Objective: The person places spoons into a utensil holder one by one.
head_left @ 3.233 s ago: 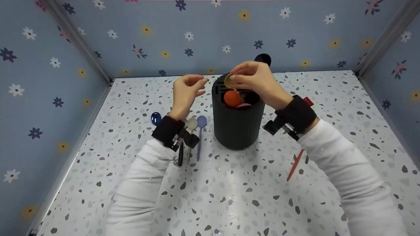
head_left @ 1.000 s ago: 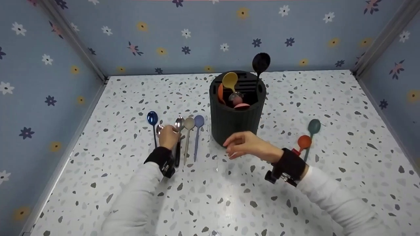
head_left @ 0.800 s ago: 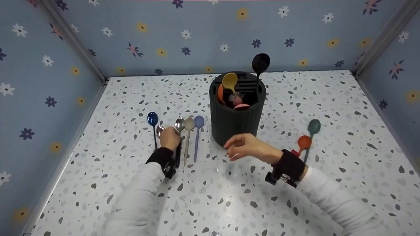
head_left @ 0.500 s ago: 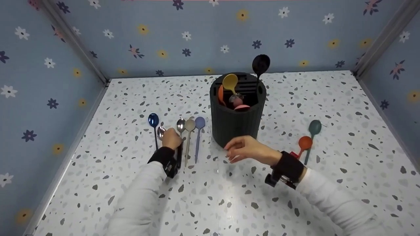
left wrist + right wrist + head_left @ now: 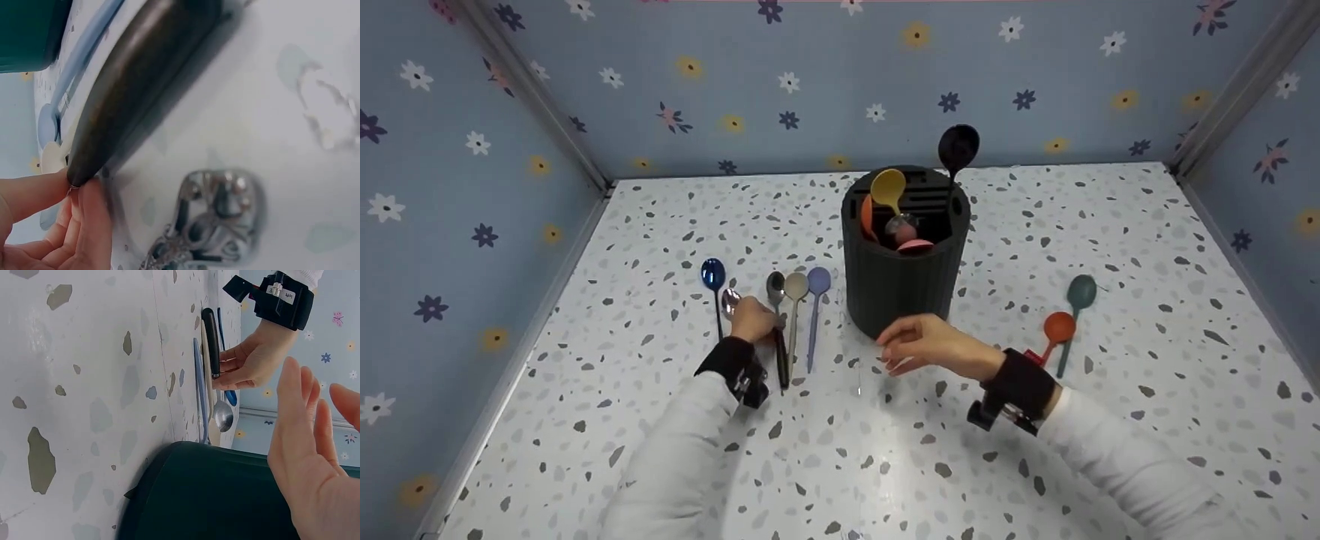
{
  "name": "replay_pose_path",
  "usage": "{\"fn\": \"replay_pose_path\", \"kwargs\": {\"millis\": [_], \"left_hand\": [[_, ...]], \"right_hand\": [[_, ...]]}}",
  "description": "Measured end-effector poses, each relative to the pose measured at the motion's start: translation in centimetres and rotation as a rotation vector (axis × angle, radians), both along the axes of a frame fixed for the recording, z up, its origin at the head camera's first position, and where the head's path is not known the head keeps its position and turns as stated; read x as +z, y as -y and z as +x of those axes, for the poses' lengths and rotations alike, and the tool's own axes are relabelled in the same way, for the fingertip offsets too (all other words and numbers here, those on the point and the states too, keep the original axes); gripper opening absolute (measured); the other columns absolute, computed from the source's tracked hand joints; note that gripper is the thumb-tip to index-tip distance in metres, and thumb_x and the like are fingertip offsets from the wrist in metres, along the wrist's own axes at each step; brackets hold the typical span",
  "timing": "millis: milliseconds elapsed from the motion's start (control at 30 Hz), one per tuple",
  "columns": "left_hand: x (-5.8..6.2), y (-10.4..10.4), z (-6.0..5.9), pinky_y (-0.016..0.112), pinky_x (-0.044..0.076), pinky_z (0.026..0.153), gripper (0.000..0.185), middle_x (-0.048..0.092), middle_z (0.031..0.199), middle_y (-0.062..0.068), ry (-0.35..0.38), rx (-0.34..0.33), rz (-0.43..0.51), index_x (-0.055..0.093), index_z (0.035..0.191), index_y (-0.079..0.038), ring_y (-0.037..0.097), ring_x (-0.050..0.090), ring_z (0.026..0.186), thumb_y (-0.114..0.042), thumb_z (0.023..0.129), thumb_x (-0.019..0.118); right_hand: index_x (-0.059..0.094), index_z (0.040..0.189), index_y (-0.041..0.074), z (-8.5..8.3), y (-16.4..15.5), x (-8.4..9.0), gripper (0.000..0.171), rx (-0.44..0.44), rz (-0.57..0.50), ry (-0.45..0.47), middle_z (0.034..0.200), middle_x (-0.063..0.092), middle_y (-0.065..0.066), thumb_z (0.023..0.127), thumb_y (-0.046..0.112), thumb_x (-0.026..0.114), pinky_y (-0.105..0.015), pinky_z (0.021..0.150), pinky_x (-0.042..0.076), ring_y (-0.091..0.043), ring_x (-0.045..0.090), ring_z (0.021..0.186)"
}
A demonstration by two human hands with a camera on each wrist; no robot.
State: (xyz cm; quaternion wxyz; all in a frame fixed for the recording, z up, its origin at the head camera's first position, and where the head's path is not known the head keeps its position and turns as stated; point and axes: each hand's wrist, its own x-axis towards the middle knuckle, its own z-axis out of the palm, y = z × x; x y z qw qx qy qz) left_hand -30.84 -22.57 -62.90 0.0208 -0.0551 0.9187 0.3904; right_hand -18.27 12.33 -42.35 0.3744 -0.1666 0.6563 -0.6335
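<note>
Pinching is what your left hand (image 5: 751, 324) is doing: thumb and forefinger meet on the black-handled spoon (image 5: 781, 360), at the point where the dark handle joins the metal neck. The left wrist view confirms this, with the fingertips (image 5: 84, 197) closed on the handle's narrow end. The grip is narrow and on the spoon. The spoon itself lies flat on the desk (image 5: 840, 450); no lift is visible.

Position of the spoon: in the row left of the black holder (image 5: 901, 277), between the small silver spoon (image 5: 730, 300) and the beige spoon (image 5: 793, 315), which lies just beside it. A lilac spoon (image 5: 814, 315) and a blue spoon (image 5: 713, 285) complete the row.

Your right hand (image 5: 930, 346) hovers in front of the holder's base, fingers relaxed and loosely spread, holding nothing.

Assessment: the step in hand appears to be the pick-up of the black-handled spoon, at the stage of securing hold.

Requirement for the next move, in my judgement: raise the spoon straight off the desk without dragging the beige neighbour. A pinch at the neck leaves the long handle free to swing, so firm the hold before you carry it.

Also noted: an orange spoon (image 5: 1056, 330) and a green spoon (image 5: 1076, 300) lie to the holder's right, and several spoons stand in it.
</note>
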Motion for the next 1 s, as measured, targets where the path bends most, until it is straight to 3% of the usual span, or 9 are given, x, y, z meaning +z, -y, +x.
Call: {"fn": "replay_pose_path", "kwargs": {"millis": [67, 167, 200, 300, 367, 467, 667, 800, 1000], "left_hand": [[1.7, -0.4, 1.0, 0.026, 0.041, 0.037, 0.010, 0.057, 0.046, 0.003, 0.022, -0.007, 0.106, 0.063, 0.052, -0.006, 0.018, 0.052, 0.040, -0.010, 0.061, 0.067], [7.9, -2.6, 4.1, 0.025, 0.049, 0.044, 0.007, 0.062, 0.056, 0.010, 0.141, 0.048, 0.237, 0.066, 0.067, 0.002, 0.017, 0.056, 0.045, -0.005, 0.067, 0.067], [9.3, -3.2, 4.9, 0.024, 0.049, 0.043, 0.008, 0.062, 0.057, 0.009, 0.154, 0.070, 0.284, 0.066, 0.069, 0.003, 0.014, 0.055, 0.043, -0.005, 0.068, 0.068], [15.2, -5.5, 7.7, 0.026, 0.054, 0.051, 0.013, 0.063, 0.064, 0.012, 0.255, 0.139, 0.353, 0.064, 0.082, 0.009, 0.013, 0.057, 0.049, -0.001, 0.074, 0.064], [16.8, -6.3, 8.6, 0.024, 0.054, 0.052, 0.011, 0.061, 0.062, 0.008, 0.258, 0.150, 0.406, 0.063, 0.081, 0.010, 0.011, 0.057, 0.049, 0.001, 0.076, 0.062], [17.7, -7.1, 9.1, 0.024, 0.055, 0.056, 0.008, 0.057, 0.062, 0.004, 0.268, 0.152, 0.467, 0.061, 0.080, 0.009, 0.011, 0.057, 0.051, 0.001, 0.078, 0.061], [17.7, -8.4, 9.6, 0.027, 0.056, 0.064, 0.023, 0.058, 0.073, 0.007, 0.296, 0.197, 0.569, 0.057, 0.098, 0.012, 0.011, 0.057, 0.055, 0.000, 0.079, 0.061], [17.7, -9.3, 10.1, 0.027, 0.056, 0.064, 0.027, 0.057, 0.075, 0.008, 0.289, 0.203, 0.637, 0.054, 0.102, 0.013, 0.011, 0.057, 0.053, 0.000, 0.080, 0.061], [17.9, -10.6, 11.1, 0.025, 0.055, 0.061, 0.021, 0.056, 0.076, 0.009, 0.240, 0.223, 0.705, 0.053, 0.097, 0.011, 0.011, 0.058, 0.055, 0.000, 0.080, 0.061]], "right_hand": [[0.055, 0.105, -0.005, 0.0, 0.0, 0.0, 0.025, 0.002, -0.003, 0.001, 0.089, 0.062, -0.012, 0.084, 0.007, 0.059, -0.044, 0.084, 0.049, -0.024, 0.060, 0.085], [0.055, 0.106, -0.005, 0.0, 0.0, -0.1, 0.025, 0.000, 0.001, 0.004, 0.090, 0.062, -0.013, 0.084, 0.006, 0.058, -0.042, 0.084, 0.049, -0.025, 0.059, 0.085], [0.055, 0.106, -0.005, 0.0, 0.0, -0.1, 0.025, -0.001, 0.003, 0.006, 0.090, 0.062, -0.013, 0.084, 0.006, 0.058, -0.042, 0.084, 0.049, -0.025, 0.059, 0.086], [0.055, 0.106, -0.005, 0.0, 0.0, -0.3, 0.025, -0.006, 0.012, 0.016, 0.092, 0.062, -0.015, 0.084, 0.006, 0.058, -0.041, 0.084, 0.050, -0.026, 0.059, 0.087], [0.055, 0.106, -0.005, 0.0, 0.0, -0.5, 0.025, -0.010, 0.010, 0.026, 0.093, 0.061, -0.018, 0.084, 0.006, 0.058, -0.041, 0.083, 0.050, -0.027, 0.059, 0.088], [0.055, 0.106, -0.005, -0.1, 0.2, -0.8, 0.025, -0.012, 0.007, 0.031, 0.095, 0.060, -0.020, 0.084, 0.006, 0.058, -0.042, 0.083, 0.050, -0.027, 0.060, 0.087], [0.050, 0.110, -0.012, -0.2, 1.3, -1.9, 0.030, -0.015, 0.018, 0.027, 0.088, 0.061, -0.012, 0.085, 0.004, 0.056, -0.041, 0.082, 0.050, -0.020, 0.060, 0.082], [0.047, 0.112, -0.016, -0.2, 2.6, -2.7, 0.035, -0.037, 0.034, 0.046, 0.086, 0.061, -0.008, 0.084, 0.003, 0.055, -0.038, 0.081, 0.051, -0.018, 0.060, 0.079], [0.046, 0.115, -0.015, -0.1, 4.1, -3.2, 0.038, -0.050, 0.031, 0.055, 0.097, 0.060, -0.021, 0.084, 0.004, 0.056, -0.041, 0.081, 0.051, -0.029, 0.060, 0.086]]}}
